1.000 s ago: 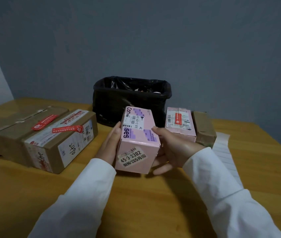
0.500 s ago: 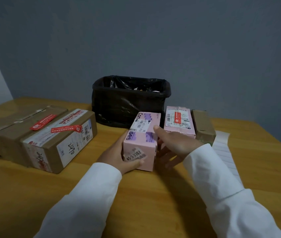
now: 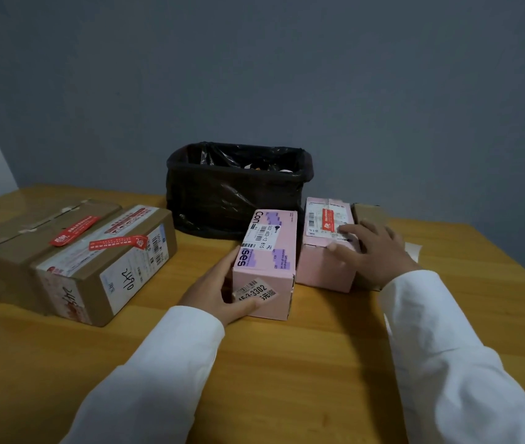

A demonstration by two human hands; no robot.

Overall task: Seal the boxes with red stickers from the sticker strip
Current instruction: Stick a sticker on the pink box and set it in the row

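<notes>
1. Three boxes already carry red stickers: two brown boxes [image 3: 72, 251] left of the black bin [image 3: 238, 187], and a pink one [image 3: 328, 241] right of it.
2. The front pink box [image 3: 267, 261], before the bin, shows none yet.
3. The left hand [image 3: 222, 290] grips that box; the right hand [image 3: 373, 251], fingers spread, rests on the stickered pink box.
4. The sticker strip [image 3: 413, 251] peeks out behind that hand.

Sticker strip [image 3: 414, 250]: mostly hidden behind right hand [image 3: 371, 251], right of black-lined bin [image 3: 238, 187].
Small brown box [image 3: 368, 214]: largely covered by that hand.
Bin contents: indistinct.
Box label print: too small to read.
</notes>
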